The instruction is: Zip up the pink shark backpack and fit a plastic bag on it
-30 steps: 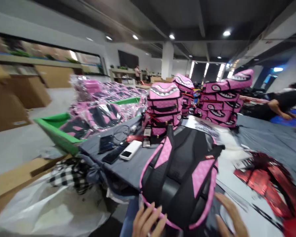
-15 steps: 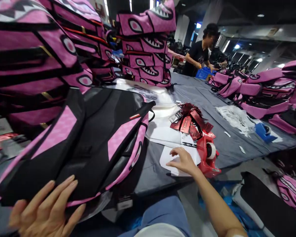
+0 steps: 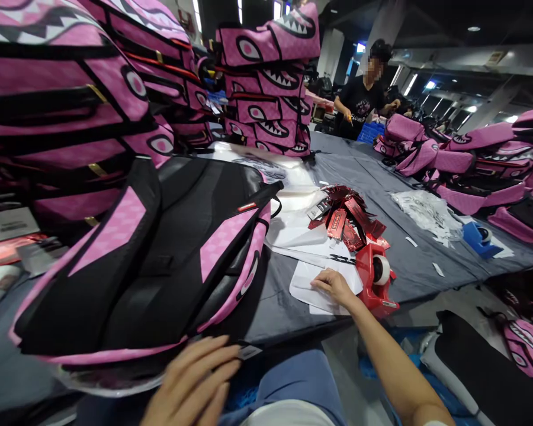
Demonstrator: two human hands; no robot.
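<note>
The pink-and-black backpack (image 3: 173, 254) lies straps-up on the grey-covered table (image 3: 408, 266), in front of stacked pink shark-face backpacks (image 3: 53, 118). The left hand (image 3: 195, 378), released with fingers extended, is near its lower edge. The right hand (image 3: 335, 287) has its fingertips together at white paper sheets (image 3: 304, 284) beside the red tape dispenser (image 3: 369, 296); whether it grips one, I cannot tell.

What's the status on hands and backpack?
Left hand near pink-and-black backpack, straps up, contact unclear. Right hand over flat white paper. Red plastic tape dispenser by right hand.
</note>
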